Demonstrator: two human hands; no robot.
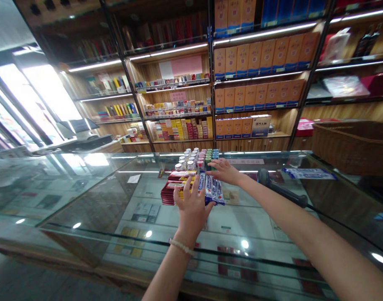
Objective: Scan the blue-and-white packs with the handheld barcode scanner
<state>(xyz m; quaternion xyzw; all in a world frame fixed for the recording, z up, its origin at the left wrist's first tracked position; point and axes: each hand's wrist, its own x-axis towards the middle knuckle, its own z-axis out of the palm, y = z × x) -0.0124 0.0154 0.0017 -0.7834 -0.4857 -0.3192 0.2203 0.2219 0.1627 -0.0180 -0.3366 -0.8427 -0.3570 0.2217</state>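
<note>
On the glass counter, my left hand [191,205], with a beaded bracelet at its wrist, has its fingers spread over red and yellow packets [168,195] and the near edge of blue and white wrapped packets [215,192]. Its thumb lies by the lower edge of the blue packets. My right hand [224,171] reaches in from the right, fingers apart, at the far end of the blue packets. Nothing is visibly held in either hand. Just behind them stand rows of small containers with white tops [188,159], beside pink, green and blue ones [208,155].
To the right of the packets lies a black handheld scanner [282,190] with a cable. Farther right are a flat blue and white packet [309,173] and a wicker basket [351,146]. Behind the counter, shelves hold many boxes [254,58]. A white paper [134,179] lies at left.
</note>
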